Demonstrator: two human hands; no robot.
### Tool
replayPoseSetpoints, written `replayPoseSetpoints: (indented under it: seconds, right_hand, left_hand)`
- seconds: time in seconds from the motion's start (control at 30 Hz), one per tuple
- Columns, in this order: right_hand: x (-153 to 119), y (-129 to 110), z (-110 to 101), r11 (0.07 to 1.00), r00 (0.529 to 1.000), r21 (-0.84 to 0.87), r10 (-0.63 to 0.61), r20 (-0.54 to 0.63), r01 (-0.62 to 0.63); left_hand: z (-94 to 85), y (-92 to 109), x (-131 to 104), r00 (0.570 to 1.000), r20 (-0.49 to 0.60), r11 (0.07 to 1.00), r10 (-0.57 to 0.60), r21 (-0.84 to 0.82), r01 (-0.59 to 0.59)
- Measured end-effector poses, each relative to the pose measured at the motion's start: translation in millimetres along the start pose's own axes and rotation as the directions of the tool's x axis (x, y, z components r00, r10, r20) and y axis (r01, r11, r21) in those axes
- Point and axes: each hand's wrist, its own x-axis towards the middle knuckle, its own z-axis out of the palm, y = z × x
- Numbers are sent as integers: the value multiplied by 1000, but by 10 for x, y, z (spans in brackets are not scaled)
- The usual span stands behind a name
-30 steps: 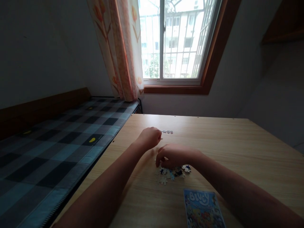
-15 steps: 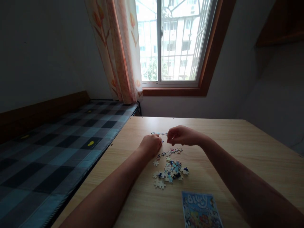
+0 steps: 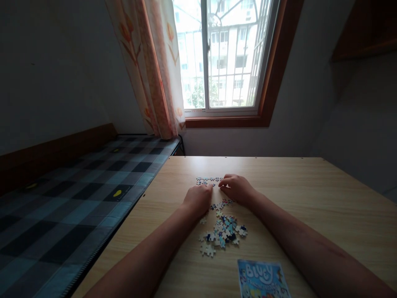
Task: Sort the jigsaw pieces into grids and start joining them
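Joined jigsaw puzzle pieces (image 3: 203,179) lie in a narrow strip towards the far side of the table. My left hand (image 3: 199,199) rests at the near side of this strip, fingers curled, its fingertips on a puzzle piece (image 3: 214,185). Just across from it, my right hand (image 3: 238,188) is low over the table with bent fingers at the strip's right end. Whatever its fingertips hold, if anything, is too small to make out. Nearer to me lies a loose pile of puzzle pieces (image 3: 226,228), some face down, with a short row of pieces (image 3: 223,203) just beyond it.
A blue printed Bluey box or card (image 3: 262,278) lies at the near edge of the wooden table (image 3: 310,198). On the left, a bed with a checked cover (image 3: 93,194) runs alongside. Behind the table are a curtain (image 3: 155,74) and a barred window (image 3: 231,62).
My right hand has come down to the table by the strip, its fingers now lower. My left hand stays by the strip, shifted slightly. The view has tilted up a little.
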Motion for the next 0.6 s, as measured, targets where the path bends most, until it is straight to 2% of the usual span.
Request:
replayPoseSetpoints:
  seconds: [0.17,0.4,0.6]
  right_hand:
    - [-27,60,0,981,998,182,-61,-11,62]
    - [-2,116,95,982,971,185,83,-222,-42]
    - [4,168,105,974,947,205,150,-283,-93]
  left_hand:
    - [18,82,-16,998,43,999,-40,-19,41]
    - [28,-51,23,998,-42,997,-57,-46,55]
    - [10,-52,44,998,-55,999,-26,-36,24]
